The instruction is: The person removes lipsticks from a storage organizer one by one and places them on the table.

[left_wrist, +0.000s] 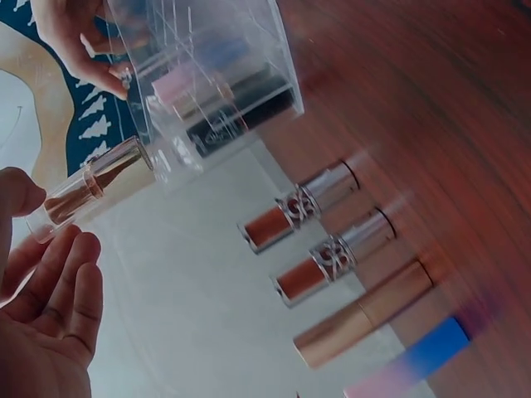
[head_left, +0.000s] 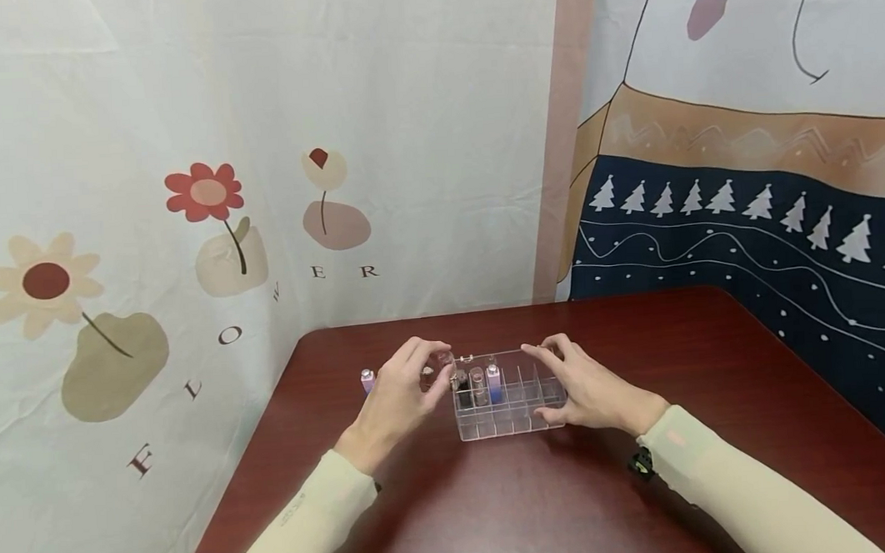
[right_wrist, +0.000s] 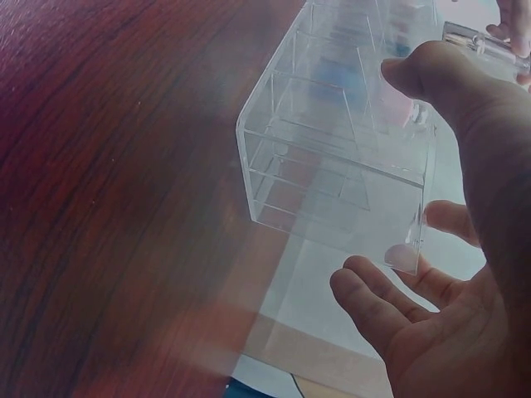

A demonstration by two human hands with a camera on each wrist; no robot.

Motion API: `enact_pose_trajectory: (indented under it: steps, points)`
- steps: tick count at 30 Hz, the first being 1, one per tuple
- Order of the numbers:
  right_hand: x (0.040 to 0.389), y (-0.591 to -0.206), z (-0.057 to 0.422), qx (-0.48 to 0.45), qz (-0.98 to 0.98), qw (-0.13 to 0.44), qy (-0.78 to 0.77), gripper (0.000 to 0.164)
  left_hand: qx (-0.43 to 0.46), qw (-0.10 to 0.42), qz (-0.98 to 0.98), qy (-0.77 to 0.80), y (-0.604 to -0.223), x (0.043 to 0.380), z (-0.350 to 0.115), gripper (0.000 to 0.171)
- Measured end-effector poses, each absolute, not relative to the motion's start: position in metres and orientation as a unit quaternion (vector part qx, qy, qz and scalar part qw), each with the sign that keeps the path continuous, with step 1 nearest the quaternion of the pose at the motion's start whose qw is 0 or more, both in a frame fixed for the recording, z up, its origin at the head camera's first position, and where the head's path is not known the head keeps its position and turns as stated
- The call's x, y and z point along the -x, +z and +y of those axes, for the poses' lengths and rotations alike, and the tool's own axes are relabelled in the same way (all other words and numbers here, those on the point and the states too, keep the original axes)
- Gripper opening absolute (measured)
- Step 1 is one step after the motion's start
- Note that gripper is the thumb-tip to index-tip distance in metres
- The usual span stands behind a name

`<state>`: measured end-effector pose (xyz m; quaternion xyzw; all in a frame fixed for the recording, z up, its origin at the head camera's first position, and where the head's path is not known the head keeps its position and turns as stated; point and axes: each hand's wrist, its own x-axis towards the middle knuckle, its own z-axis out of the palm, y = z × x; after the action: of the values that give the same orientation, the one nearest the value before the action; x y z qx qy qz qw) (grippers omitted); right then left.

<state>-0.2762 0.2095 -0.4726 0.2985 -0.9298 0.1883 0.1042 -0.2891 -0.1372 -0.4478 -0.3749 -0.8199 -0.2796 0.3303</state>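
Clear, likely slippery, best held by one end, the tube (left_wrist: 98,182) is hovering before the table's far edge (head_left: 453,326), left hand (head_left: 399,394) pinching it, right hand (head_left: 597,392) spread around the organizer (head_left: 495,425).

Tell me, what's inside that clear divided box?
I can see a black tube, a see-through tube and a pink and blue tube. In the head view, the right hand hides part of the clear box; anything behind it can't be seen.
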Motion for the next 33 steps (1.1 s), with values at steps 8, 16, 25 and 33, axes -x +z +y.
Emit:
enact_pose_trajectory:
  steps: [8,16,25,33]
  points:
    - [0.276,-0.473,0.21,-0.299,-0.93,0.105,0.187,0.102,0.351,0.329,-0.837,-0.26,-0.45,0.291,-0.153,0.027]
    - [0.277,-0.473,0.21,-0.302,-0.928,0.113,0.185,0.101,0.328,0.291,-0.86,-0.263,-0.456,0.293,-0.164,0.023]
    - [0.278,-0.474,0.211,-0.304,-0.928,0.113,0.186,0.101,0.308,0.243,-0.888,-0.24,-0.465,0.294,-0.168,0.022]
    - [0.277,-0.474,0.211,-0.302,-0.929,0.116,0.181,0.101,0.302,0.202,-0.905,-0.222,-0.467,0.293,-0.166,0.023]
